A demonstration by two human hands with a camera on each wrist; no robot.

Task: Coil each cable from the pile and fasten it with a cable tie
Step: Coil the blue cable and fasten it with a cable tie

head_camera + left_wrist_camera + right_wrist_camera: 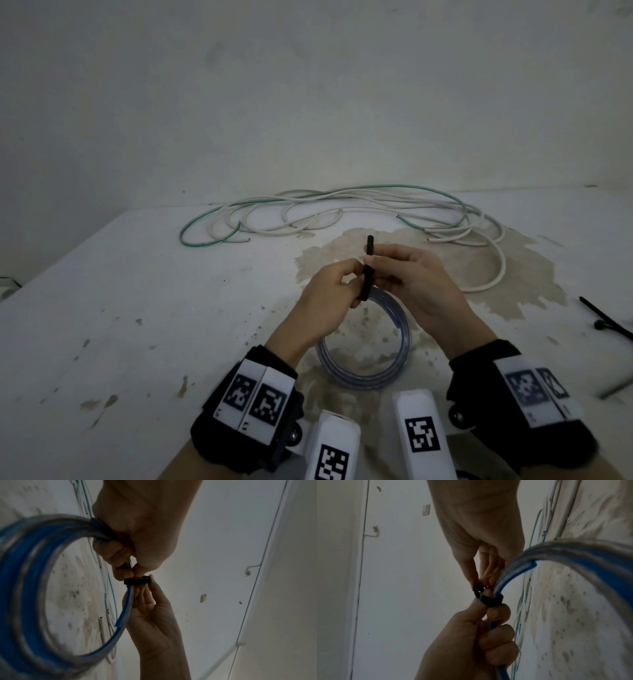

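1. One blue cable (368,346) coiled into a ring, held up over the table (102,308) between both hands.
2. Left hand (325,301) gripping the bundled strands, fingers (496,635) curled tight around them.
3. Right hand (424,291) pinching the black cable tie (368,270), already looped round the bundle, tail sticking up; looks not yet cinched.
4. Still waiting at the far edge: loose pile of white and green cables (342,212), uncoiled.
5. Spare ties (606,318) lying off to the right.
6. White table, stained brown and speckled; bare pale wall (308,85) behind, dim light.
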